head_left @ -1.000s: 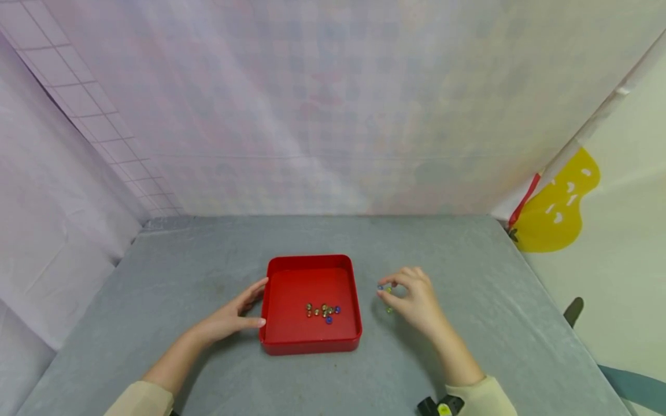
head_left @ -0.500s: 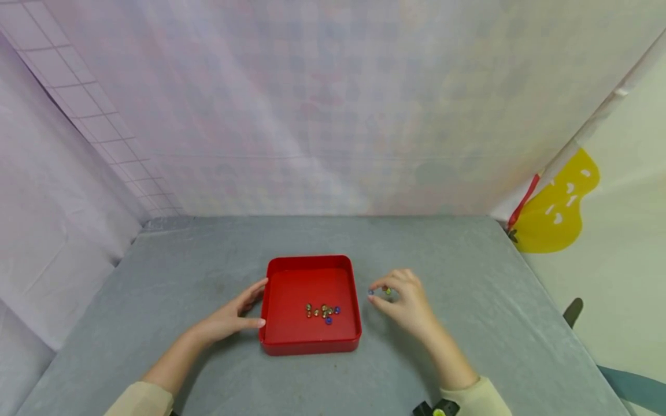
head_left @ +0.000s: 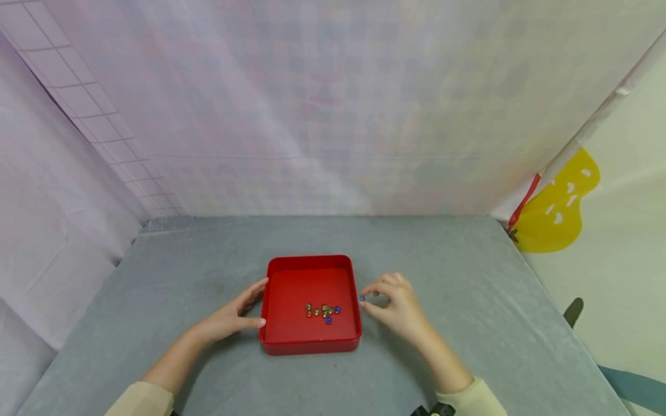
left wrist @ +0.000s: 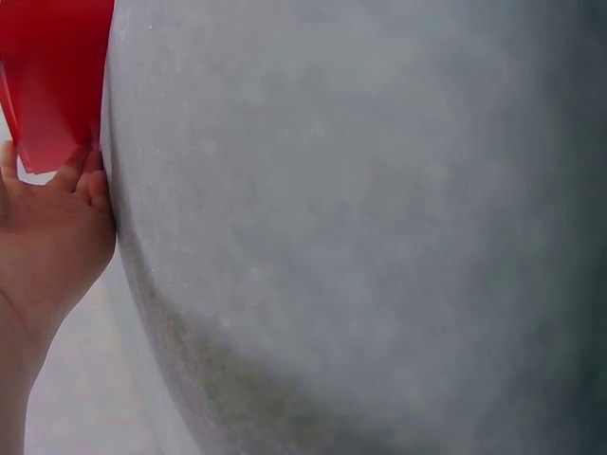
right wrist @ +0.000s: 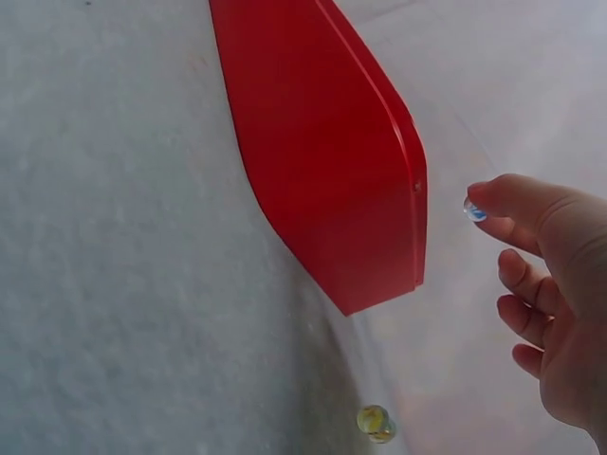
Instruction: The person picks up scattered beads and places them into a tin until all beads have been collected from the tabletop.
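Note:
A square red tray [head_left: 310, 348] stands on the grey cloth, holding several small glass marbles [head_left: 329, 320], some blue and some greenish-gold. My left hand [head_left: 226, 320] rests against the tray's left wall, thumb and fingers spread and touching it. Between thumb and index finger, my right hand [head_left: 395, 306] pinches a clear marble with a blue swirl [right wrist: 474, 210]. It is held just outside the tray's right rim, at about rim height; the other fingers curl loosely. Two yellow-tinged marbles [right wrist: 373, 419] lie on the cloth below the right hand, hidden by it in the head view.
The grey cloth-covered table [head_left: 442, 242] reaches back to a pale curtain [head_left: 312, 115]. A white sheet with a yellow printed shape [head_left: 557, 214] hangs at the right. More white fabric [head_left: 62, 190] borders the left side.
My right hand has moved left with the blue marble, from beside the loose yellow marbles to the tray's right rim. The left hand and the tray stay put.

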The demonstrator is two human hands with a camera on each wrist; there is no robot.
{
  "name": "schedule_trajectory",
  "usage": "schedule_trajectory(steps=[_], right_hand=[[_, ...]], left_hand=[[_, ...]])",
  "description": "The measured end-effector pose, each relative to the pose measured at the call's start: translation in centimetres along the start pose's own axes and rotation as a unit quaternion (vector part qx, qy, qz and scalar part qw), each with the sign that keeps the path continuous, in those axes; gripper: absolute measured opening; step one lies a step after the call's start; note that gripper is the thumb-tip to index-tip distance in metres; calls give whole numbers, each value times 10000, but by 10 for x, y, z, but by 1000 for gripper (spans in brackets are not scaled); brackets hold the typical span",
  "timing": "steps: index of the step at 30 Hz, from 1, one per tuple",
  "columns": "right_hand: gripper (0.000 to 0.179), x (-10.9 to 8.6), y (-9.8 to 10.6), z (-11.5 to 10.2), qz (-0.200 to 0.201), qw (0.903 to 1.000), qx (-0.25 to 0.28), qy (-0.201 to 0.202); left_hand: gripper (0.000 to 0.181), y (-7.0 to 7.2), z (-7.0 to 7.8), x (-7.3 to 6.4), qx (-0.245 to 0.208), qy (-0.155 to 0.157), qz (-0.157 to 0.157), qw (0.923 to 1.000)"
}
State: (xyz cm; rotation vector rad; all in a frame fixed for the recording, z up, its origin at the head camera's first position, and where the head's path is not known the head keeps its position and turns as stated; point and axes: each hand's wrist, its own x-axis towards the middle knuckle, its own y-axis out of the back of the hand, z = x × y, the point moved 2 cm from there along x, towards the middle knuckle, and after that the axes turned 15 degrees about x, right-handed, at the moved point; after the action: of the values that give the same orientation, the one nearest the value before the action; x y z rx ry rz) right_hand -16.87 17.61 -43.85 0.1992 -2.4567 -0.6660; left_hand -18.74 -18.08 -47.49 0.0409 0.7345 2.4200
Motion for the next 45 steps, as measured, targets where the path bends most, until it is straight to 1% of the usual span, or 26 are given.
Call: schedule_trajectory(steps=[6, 9, 13, 17, 23, 29, 37, 45], right_hand=[[21, -2, -6, -3, -190, 9998, 57, -57], [20, -3, -9, -4, -226, 9997, 88, -38], [20, -4, -12, -4, -248, 9996, 83, -49], [19, -4, -15, -4, -262, 9996, 85, 27], [20, -6, -18, -5, -360, 9992, 113, 97], [18, -7, -21, -6, -470, 9987, 186, 6], [17, -9, -25, -6, -642, 9978, 174, 1], [16, -10, -26, -7, -652, 9977, 155, 92]], left_hand=[[81, 0, -3, 2, -2, 43, 9, 10000], [81, 0, -3, 2, -32, 116, 26, 9999], [81, 0, -3, 1, -22, 105, 23, 9999], [81, 0, -1, 1, 10, 58, 17, 10000], [81, 0, -1, 1, -35, 164, 29, 9999], [81, 0, -1, 1, 32, 55, 19, 10000], [81, 0, -7, 3, -143, -182, -29, 9997], [82, 0, -6, 3, -163, -87, -63, 9998]])
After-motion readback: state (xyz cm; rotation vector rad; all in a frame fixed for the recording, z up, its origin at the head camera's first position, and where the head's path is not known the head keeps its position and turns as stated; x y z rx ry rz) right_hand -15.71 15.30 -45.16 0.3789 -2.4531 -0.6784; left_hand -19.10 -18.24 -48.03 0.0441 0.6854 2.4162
